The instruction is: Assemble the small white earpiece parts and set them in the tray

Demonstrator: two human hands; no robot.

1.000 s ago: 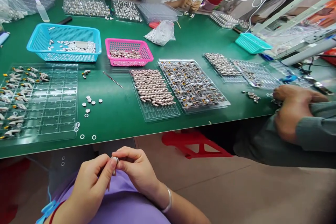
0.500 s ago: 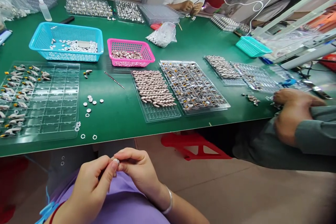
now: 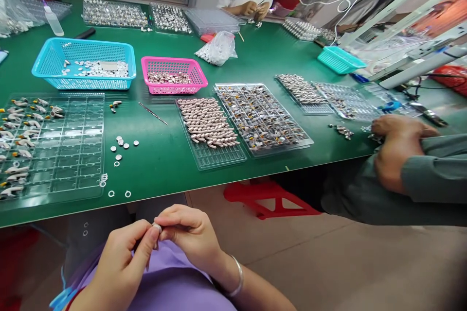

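I have the small pale part (image 3: 157, 228) clamped between the fingers of the left hand (image 3: 124, 255) and the right hand (image 3: 191, 234), over the lap (image 3: 175, 279), with the worktop (image 3: 156, 172) toward twelve o'clock. I should press lightly and evenly, square to the part, so that it does not slip free.

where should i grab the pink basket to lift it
Probably best to grip the pink basket by its rim at both short ends, from above: it stands upright, with the rim raised above the loose parts inside.
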